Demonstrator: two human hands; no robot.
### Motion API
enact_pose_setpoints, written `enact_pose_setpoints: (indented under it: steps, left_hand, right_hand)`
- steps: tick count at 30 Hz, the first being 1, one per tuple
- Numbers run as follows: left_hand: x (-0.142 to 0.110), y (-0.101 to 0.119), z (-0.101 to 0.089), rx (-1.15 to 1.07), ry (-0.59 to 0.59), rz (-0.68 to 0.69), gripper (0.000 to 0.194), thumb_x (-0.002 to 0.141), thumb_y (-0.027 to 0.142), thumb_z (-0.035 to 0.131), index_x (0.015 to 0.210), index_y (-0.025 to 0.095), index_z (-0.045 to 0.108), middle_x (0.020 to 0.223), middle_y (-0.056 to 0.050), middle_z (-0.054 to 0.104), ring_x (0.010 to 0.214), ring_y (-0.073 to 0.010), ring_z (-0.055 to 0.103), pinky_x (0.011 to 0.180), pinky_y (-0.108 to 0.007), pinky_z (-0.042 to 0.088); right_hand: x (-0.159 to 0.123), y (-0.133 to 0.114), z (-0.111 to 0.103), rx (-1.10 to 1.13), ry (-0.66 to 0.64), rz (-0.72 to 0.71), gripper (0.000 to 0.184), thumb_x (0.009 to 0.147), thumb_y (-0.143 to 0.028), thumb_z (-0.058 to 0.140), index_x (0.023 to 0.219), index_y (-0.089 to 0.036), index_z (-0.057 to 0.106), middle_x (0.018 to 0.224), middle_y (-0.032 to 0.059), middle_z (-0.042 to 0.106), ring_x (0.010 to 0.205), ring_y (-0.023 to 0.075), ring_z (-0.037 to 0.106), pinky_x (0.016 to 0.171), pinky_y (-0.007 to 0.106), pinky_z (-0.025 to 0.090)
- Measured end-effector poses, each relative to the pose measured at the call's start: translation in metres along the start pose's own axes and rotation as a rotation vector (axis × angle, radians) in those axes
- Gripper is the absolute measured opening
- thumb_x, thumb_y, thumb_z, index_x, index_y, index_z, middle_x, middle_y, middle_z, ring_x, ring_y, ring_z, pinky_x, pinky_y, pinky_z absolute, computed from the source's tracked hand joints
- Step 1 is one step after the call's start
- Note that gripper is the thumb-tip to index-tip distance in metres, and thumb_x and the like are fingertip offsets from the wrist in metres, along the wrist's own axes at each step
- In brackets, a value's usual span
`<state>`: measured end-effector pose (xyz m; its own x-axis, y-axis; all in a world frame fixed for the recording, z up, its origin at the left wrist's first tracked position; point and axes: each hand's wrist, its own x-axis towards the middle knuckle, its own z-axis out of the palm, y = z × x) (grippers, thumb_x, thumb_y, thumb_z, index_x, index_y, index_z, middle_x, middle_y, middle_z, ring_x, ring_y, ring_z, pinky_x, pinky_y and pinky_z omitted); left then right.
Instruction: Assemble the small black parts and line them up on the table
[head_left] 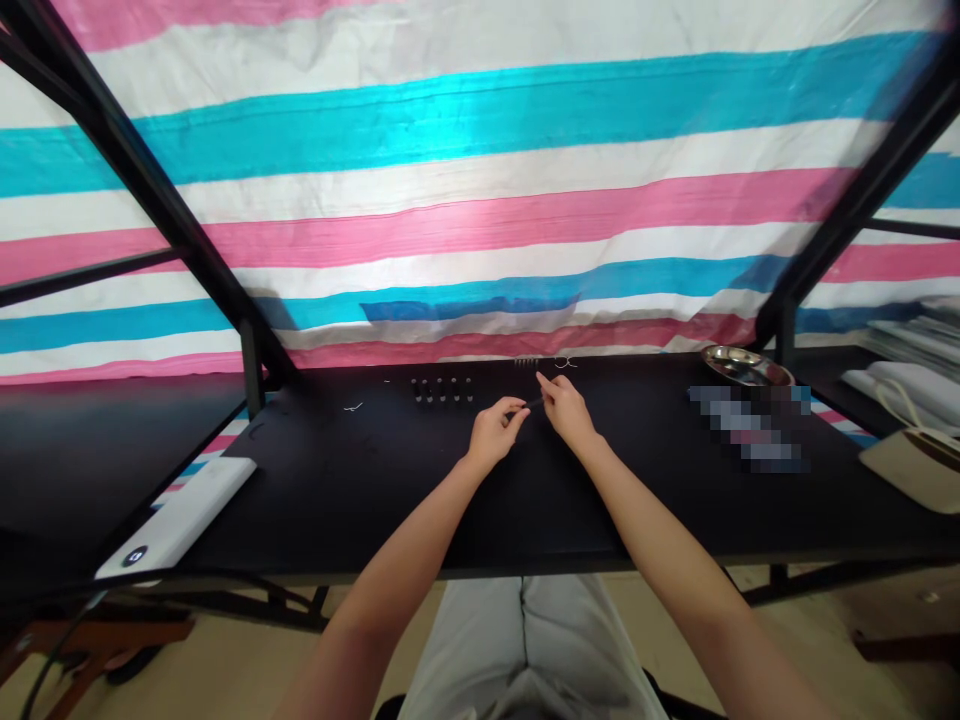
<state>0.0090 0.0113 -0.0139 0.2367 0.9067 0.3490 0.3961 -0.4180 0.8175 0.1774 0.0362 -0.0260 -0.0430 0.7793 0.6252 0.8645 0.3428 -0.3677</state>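
My left hand [493, 434] is closed in a pinch on a small dark thin piece [534, 404] above the black table. My right hand [568, 410] is at the other end of that piece, thumb and fingers closed about it, with the index finger pointing forward. The piece is too small and dark to tell its kind. Left of my hands, several small dark cylinders [441, 391] with pale ends stand in two rows. Just beyond my right hand lies a row of small dark pieces [526, 362], beside a thin white strand [566, 362].
Another white strand [353, 407] lies on the black table [360, 500]. A white box-shaped device [184, 515] is at the left edge. At right are a shiny metal dish [746, 366], a blurred-out item [754, 428] and a beige pouch [911, 465]. Striped sheeting [480, 210] hangs behind.
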Motion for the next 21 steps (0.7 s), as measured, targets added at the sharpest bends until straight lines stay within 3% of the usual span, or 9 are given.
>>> enact_pose_setpoints:
  steps: [8,21]
  left_hand:
    - [-0.001,-0.003,0.003,0.084,-0.043,0.032,0.03,0.078,0.043,0.054,0.091,0.017,0.062,0.076,0.0,0.068,0.043,-0.0052,0.049,0.048,-0.018,0.04]
    - [0.002,-0.008,0.001,0.247,0.1,0.037,0.026,0.081,0.041,0.051,0.087,0.019,0.063,0.063,0.001,0.065,0.052,-0.0087,0.055,0.053,-0.018,0.039]
  right_hand:
    - [0.001,-0.001,0.001,-0.026,-0.076,0.057,0.046,0.078,-0.011,0.04,0.121,-0.017,0.056,0.084,0.0087,0.054,0.065,0.0154,0.053,0.059,0.026,0.044]
    - [-0.002,-0.016,-0.001,0.207,-0.084,-0.133,0.051,0.08,-0.013,0.042,0.13,-0.021,0.043,0.104,0.0085,0.056,0.094,0.0188,0.057,0.082,0.033,0.049]
